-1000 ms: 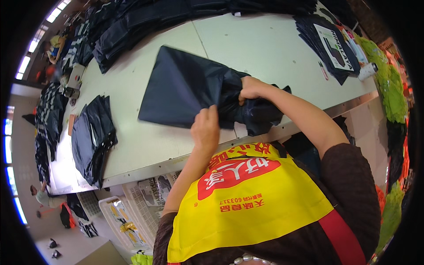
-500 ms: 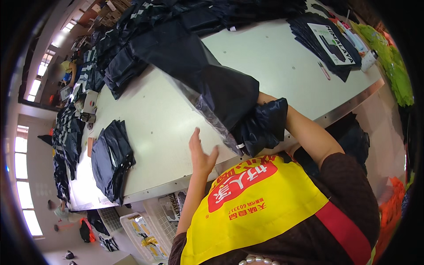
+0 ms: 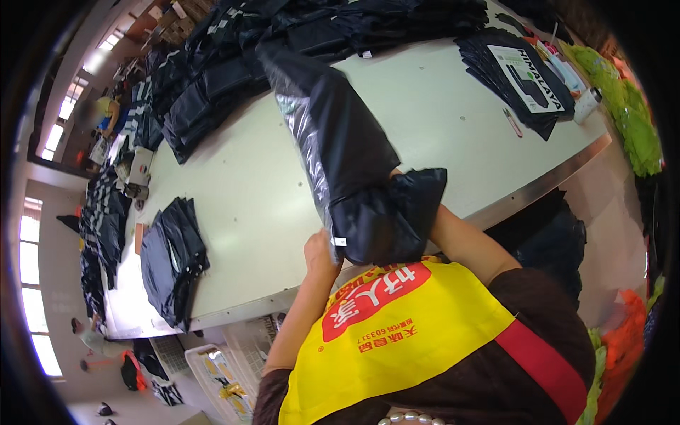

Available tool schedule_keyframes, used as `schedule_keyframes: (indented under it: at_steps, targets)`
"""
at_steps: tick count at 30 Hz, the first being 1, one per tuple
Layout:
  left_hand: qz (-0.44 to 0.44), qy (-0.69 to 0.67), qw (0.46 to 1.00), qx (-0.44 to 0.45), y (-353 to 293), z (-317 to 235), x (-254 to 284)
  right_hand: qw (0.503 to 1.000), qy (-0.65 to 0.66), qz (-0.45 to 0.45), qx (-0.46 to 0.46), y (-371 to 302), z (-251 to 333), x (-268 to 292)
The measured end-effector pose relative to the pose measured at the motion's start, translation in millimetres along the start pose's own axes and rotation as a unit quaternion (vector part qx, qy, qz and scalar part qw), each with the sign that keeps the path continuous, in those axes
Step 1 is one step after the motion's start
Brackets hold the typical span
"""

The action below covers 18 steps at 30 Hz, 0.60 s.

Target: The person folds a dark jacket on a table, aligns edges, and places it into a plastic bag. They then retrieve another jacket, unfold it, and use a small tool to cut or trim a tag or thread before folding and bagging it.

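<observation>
A long dark garment slants over the table in front of me, its near end bunched up close to my apron. Shiny clear plastic, like a bag, runs along its left side, and a small white tag shows at the near left corner. My left hand is closed at that corner, pinching the edge of the plastic. My right hand goes under the bunched dark cloth from the right; only a bit of skin shows, and its fingers are hidden.
The pale table has a metal front edge. Dark bagged garments heap along the back. A fanned dark stack lies left. Another stack with a white printed sheet, thread snips and a white bottle are right.
My left hand has gone from open and apart to closed on the plastic edge. The garment's far end has swung right and come off the back heap; its near end has shifted left.
</observation>
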<state>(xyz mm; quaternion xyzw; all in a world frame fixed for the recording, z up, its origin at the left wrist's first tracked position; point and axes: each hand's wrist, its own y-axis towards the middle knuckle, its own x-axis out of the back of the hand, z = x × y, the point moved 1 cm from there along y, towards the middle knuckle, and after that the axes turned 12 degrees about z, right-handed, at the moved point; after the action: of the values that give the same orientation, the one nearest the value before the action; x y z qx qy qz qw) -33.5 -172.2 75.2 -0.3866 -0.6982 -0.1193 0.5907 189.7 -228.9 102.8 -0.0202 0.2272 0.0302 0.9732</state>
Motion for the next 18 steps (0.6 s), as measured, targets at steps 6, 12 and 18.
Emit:
schedule_keyframes:
  at_steps: [6, 12, 18]
  targets:
    - [-0.119, -0.250, 0.961, 0.019, -60.5, -7.5, 3.5, 0.982, -0.157, -0.106, -0.015, 37.9, -24.8, 11.6]
    - [-0.222, -0.427, 0.875, 0.060, -43.7, -11.8, 29.1, 0.922, -0.347, -0.154, -0.077, 73.2, -32.1, 19.5]
    - [-0.302, -0.153, 0.918, -0.207, -30.8, -27.3, 13.5, 0.857, -0.474, -0.058, -0.195, 98.9, -5.3, 45.4]
